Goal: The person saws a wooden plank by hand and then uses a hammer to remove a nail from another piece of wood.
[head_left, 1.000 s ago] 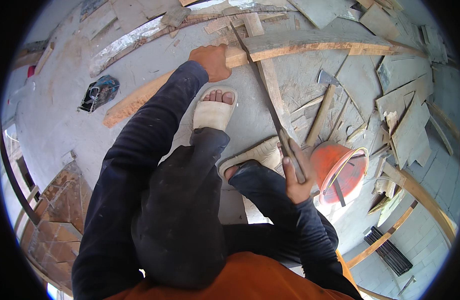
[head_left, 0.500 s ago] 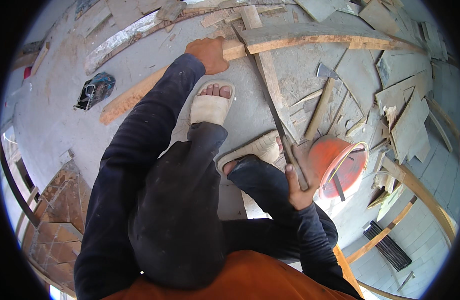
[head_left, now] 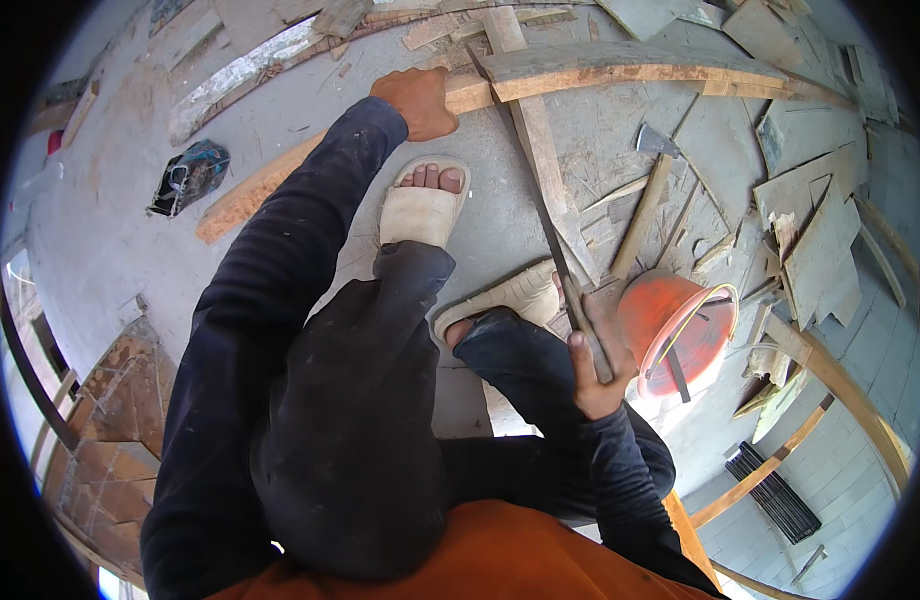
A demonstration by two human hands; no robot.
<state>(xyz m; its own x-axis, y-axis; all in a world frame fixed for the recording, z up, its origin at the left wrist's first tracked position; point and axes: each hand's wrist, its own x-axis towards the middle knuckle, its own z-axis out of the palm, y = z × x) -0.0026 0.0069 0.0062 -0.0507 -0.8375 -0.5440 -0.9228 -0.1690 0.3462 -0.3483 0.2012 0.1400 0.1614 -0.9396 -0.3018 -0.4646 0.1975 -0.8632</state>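
- Messy grey floor (head_left: 90, 220) all round the fingers, with wood scraps (head_left: 815, 245) strewn beyond the right ones and a pale block wall (head_left: 860, 400) further out that way.
- Hatchet (head_left: 642, 215) lying up past the right fingers.
- Orange-red bucket (head_left: 640, 310) just right of those same fingers, dark flat strip across its mouth; can't make out much else inside.
- Crumpled dark plastic bag (head_left: 192, 178) well left of the left fingers, contents hard to tell.
- Left hand (head_left: 417, 103): fingers curled up tight, fist planted on a timber beam (head_left: 260, 190) poking out both sides.
- Right hand (head_left: 618, 350): fingers wrapped round the handle of a handsaw (head_left: 550, 235), blade reaching away from them, crossing just right of the left fist, beside a grey-topped plank (head_left: 620, 70).
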